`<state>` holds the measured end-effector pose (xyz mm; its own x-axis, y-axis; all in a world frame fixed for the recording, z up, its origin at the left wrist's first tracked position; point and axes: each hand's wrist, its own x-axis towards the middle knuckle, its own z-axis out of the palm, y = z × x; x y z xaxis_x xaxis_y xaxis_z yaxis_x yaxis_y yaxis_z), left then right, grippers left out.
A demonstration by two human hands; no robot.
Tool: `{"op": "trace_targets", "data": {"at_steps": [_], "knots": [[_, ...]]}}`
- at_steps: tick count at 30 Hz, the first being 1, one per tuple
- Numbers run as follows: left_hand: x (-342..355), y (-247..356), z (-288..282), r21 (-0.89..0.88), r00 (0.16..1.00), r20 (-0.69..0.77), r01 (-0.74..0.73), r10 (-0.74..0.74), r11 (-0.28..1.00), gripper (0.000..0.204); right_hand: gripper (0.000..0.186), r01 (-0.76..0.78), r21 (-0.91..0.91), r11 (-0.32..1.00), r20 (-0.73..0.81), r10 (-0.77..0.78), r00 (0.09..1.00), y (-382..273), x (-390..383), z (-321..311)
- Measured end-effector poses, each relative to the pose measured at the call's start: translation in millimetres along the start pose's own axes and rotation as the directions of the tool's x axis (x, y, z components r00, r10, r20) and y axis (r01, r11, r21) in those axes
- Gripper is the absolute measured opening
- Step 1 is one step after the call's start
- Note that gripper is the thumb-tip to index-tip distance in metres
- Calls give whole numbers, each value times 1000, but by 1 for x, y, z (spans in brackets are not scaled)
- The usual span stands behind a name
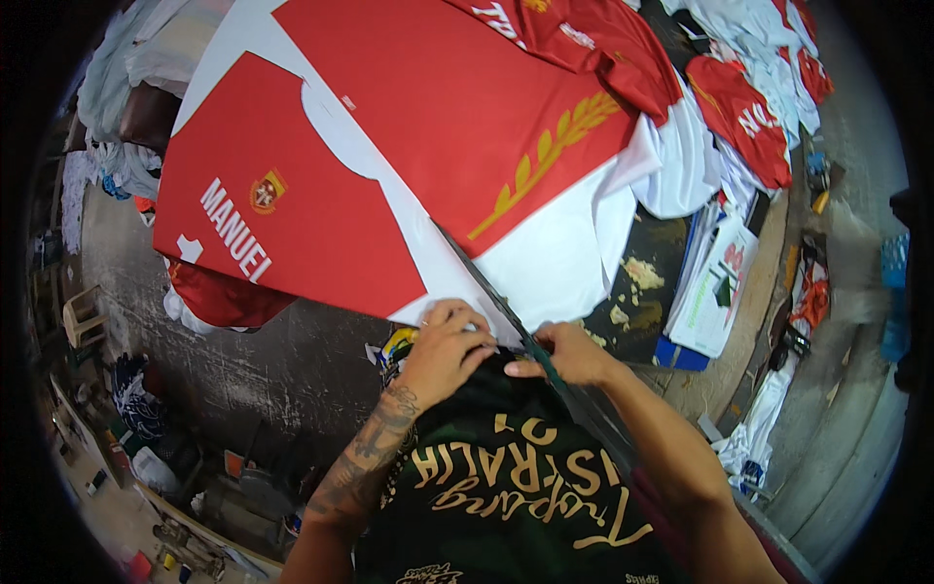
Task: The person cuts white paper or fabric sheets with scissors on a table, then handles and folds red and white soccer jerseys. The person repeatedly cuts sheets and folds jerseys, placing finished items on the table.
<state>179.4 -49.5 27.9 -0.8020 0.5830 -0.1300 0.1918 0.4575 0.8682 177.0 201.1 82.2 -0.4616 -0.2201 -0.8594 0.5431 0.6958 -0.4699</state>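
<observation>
A large printed fabric sheet [516, 107] lies across the upper middle, white with red panels, pale lettering, a crest and a gold wheat motif. My left hand [443, 355], with a tattooed forearm, is closed on the sheet's white bottom edge. A long, narrow dark strip [477, 263] runs diagonally from the middle of the sheet down toward the lower right; I cannot tell exactly what it is. My right hand [574, 360] is closed around this strip at the sheet's edge, thumb toward the left. My dark green shirt with gold lettering fills the lower middle, below both hands.
A dark worn table [243, 360] bears heaped red-and-white garments [735, 117], pale cloth bundles [151, 44] and a stack of papers with blue folders [710, 292]. Beyond it are a chair [83, 321] at the left and scattered cloth [759, 428] at the right.
</observation>
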Motion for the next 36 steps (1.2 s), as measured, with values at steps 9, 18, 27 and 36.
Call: {"op": "trace_targets", "data": {"at_steps": [9,18,27,36], "knots": [[11,-20,-29,-172,975,204,-57,92,983,28,77,17,-28,999,40,-16,999,-80,53,-22],[46,-49,-60,-458,830,544,172,122,872,36,80,-30,-2,1000,11,30,999,-166,110,-44],[88,-78,-65,-505,642,737,317,210,803,34,79,-9,27,1000,21,8,1000,-241,164,-70],[114,-102,-39,-550,441,823,459,359,698,50,83,-52,-19,998,18,52,998,-320,205,-91]]}}
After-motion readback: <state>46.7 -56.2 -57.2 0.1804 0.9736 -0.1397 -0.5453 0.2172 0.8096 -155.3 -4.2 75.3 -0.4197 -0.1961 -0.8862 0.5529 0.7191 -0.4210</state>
